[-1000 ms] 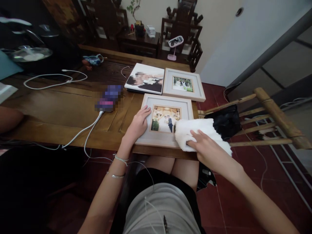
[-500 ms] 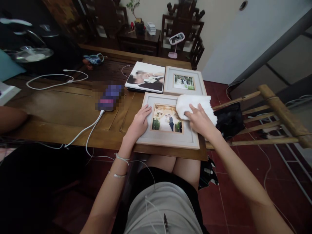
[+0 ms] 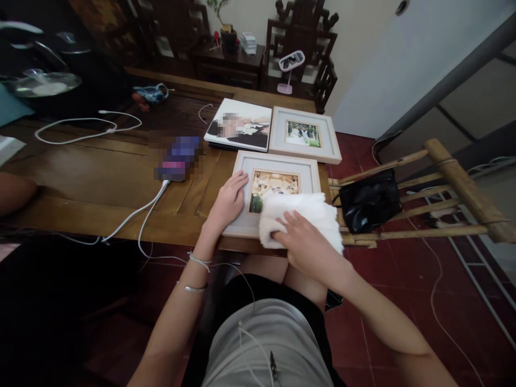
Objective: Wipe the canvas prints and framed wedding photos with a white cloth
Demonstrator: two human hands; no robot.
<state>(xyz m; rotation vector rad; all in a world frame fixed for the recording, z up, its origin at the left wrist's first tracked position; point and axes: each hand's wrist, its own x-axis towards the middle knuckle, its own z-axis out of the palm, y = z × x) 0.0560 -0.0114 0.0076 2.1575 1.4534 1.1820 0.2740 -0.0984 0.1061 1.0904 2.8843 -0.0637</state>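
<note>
A pale wooden picture frame (image 3: 278,164) with a wedding photo lies flat at the table's near edge. My left hand (image 3: 230,201) rests on its left border, fingers stretched flat against the edge. Under my right hand (image 3: 306,239) is a folded white cloth (image 3: 322,212), pressed down over the frame's lower right part, with the fingers on the cloth. It hides that corner and some of the photo. Behind lie a second picture frame (image 3: 332,140) with an outdoor photo and a photo album (image 3: 245,115) with a black and white cover.
A phone (image 3: 177,158) with a white cable lies left on the wooden table (image 3: 100,172). Another person's arm (image 3: 14,193) rests at the far left. At right stands a bamboo chair (image 3: 439,209) holding a black bag (image 3: 368,201). A pink mirror (image 3: 291,62) stands behind.
My right hand has slid the white cloth toward me and slightly left, from the frame's upper right to its lower right. My left hand has stayed on the left border.
</note>
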